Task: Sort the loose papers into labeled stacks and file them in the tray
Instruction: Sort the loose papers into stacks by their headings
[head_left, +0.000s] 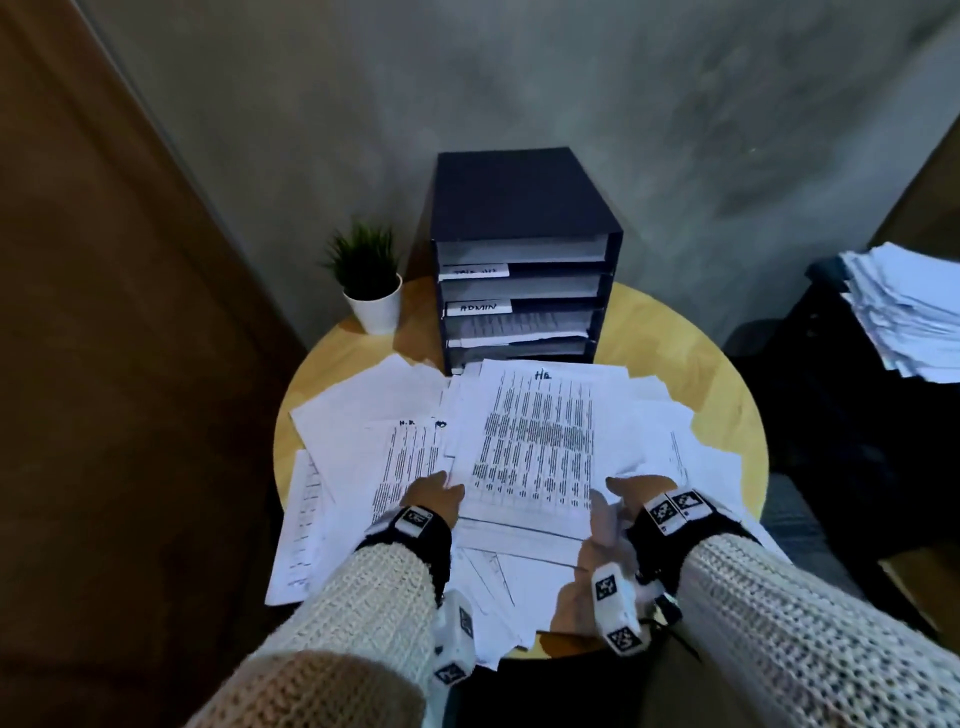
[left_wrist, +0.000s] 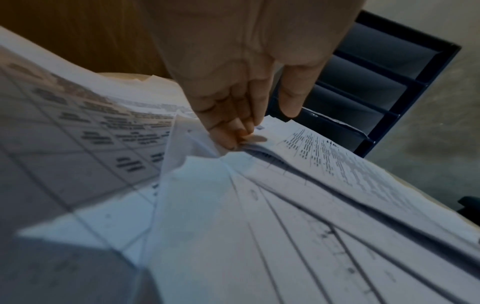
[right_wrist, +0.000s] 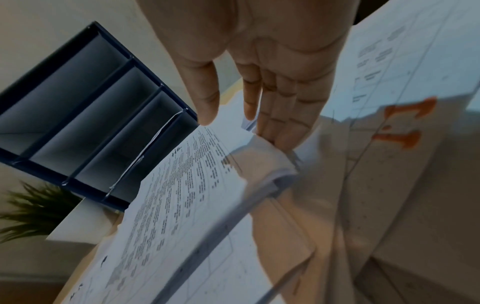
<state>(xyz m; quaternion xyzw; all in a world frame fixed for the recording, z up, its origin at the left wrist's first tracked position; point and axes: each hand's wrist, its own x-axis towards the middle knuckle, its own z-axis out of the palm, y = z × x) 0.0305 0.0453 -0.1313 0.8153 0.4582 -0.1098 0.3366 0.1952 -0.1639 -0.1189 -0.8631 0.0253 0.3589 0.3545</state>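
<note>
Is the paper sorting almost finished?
Not yet. Some sheets already lie in the tray shelves. Both the left hand and right hand hold the HR stack by its sides. Many loose papers are spread over the table.

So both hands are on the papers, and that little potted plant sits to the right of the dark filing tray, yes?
Not quite: the head view shows the potted plant to the left of the filing tray. Both hands, left and right, are indeed on the papers.
</note>
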